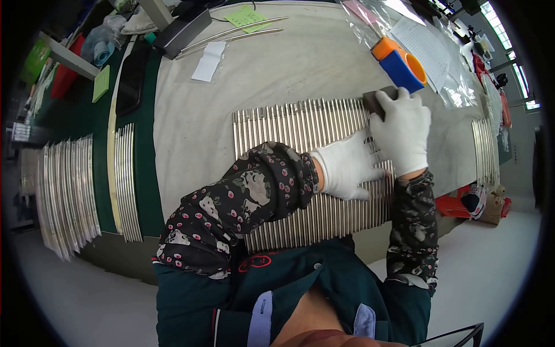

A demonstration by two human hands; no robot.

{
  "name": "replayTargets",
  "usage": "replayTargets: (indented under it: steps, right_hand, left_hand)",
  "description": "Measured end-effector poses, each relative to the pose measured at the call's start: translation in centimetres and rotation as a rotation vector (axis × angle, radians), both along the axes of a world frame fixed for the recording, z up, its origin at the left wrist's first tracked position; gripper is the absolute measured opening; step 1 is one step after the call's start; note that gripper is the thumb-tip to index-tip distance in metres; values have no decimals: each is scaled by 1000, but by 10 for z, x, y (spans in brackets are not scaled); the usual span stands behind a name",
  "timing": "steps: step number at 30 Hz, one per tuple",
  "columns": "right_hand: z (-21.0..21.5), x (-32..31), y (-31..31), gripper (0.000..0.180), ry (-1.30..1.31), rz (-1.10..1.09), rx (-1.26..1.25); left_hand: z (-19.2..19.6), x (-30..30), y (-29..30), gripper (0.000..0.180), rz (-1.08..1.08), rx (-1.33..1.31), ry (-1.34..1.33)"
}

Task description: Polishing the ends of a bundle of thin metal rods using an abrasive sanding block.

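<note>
Big rod row [300, 124]: one, rods too packed to count. Gloved hands: two — left hand [347, 165] on the row, right hand [404, 130] by its far right corner. Dark block [374, 104]: one, same corner. Other rod groups: three — small row [127, 179] left of it, bagged stack [66, 191] farther left, side stack [484, 150] right of it. Loose rods [257, 33]: two, beyond it. Phone [132, 81]: one, left of it.

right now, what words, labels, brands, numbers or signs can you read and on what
None can be quoted:
White paper sheet: printed lines, too small.
Yellow-green paper slip at top: marks, too blurred.
Red oval emblem on dark green jacket: too unclear.
Pale grey wall: tiny dark marks, too small.
</note>
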State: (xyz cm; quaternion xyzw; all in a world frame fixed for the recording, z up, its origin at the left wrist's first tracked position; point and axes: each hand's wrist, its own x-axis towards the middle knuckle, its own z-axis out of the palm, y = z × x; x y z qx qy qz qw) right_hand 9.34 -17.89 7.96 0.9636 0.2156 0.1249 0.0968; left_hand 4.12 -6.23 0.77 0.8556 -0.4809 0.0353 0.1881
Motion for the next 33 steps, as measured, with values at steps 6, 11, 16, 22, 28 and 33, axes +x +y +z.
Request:
replayTargets:
  steps: [6, 11, 16, 22, 28, 33]
  right_hand:
    - [-8, -7, -55, 42, -76, 23, 325]
    - [-11, -53, -60, 54, -99, -30, 503]
    - [-26, -133, -52, 103, 83, 87, 548]
    - [-41, -179, -60, 109, 191, 240, 515]
    - [-44, -176, -52, 101, 160, 210, 441]
    - [-50, -176, -53, 99, 121, 219, 451]
  left_hand:
    - [7, 2, -1, 59, 14, -42, -107]
    - [21, 17, 69, 37, 311, 57, -101]
    - [-6, 47, 127, 24, 608, -238, 204]
    - [-5, 46, 106, 22, 570, -140, 134]
    - [-10, 49, 108, 21, 547, -147, 157]
    - [-11, 50, 103, 19, 569, -219, 196]
